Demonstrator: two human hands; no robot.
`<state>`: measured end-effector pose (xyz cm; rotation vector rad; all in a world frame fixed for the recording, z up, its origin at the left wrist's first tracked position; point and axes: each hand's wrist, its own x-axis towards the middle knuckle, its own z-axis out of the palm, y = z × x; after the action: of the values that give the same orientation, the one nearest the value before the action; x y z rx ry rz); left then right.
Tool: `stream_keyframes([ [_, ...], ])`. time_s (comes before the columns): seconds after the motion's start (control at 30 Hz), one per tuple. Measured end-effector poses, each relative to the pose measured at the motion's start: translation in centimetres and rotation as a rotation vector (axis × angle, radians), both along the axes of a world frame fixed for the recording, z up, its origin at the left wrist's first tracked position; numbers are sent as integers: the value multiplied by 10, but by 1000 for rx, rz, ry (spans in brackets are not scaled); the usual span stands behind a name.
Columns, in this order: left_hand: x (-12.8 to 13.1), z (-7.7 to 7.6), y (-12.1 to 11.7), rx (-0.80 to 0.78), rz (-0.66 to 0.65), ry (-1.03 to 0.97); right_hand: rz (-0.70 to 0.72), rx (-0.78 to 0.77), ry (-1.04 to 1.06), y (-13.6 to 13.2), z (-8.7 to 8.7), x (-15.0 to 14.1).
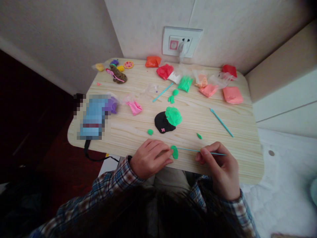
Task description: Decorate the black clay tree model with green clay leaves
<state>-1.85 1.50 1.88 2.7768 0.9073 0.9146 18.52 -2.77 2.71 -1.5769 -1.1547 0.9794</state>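
My right hand (220,168) pinches a thin blue clay modelling tool (188,149) between thumb and fingers. Its tip reaches left to a flat green clay oval (175,152) near the table's front edge. At that oval's left edge rest the fingertips of my left hand (152,158), its fingers stretched out low over the table. Just beyond lies a black clay shape (160,122) with a small pink flower (162,130) and a frilly green clay piece (173,115) on its upper right. A small green lump (150,132) and a green leaf-shaped bit (199,136) lie on either side.
Blue tools (221,123) lie at right and mid-table. Bagged clay, including a green pack (185,83) and a pink pack (135,107), lies about the wooden table (128,132). A brown clay figure (118,75) stands back left. A blurred-out blue device (93,115) has a cable.
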Motion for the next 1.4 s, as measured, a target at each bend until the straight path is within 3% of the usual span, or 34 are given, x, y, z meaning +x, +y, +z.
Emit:
stream_keyframes([
  [0.27, 0, -1, 0, 3, -2, -16, 2, -12, -55, 1, -1, -1],
  [0.5, -1, -3, 2, 25, -79, 7, 2, -1, -45, 0, 0, 0],
  [1.4, -2, -2, 1, 31, -81, 9, 26, -4, -39, -2, 0, 2],
])
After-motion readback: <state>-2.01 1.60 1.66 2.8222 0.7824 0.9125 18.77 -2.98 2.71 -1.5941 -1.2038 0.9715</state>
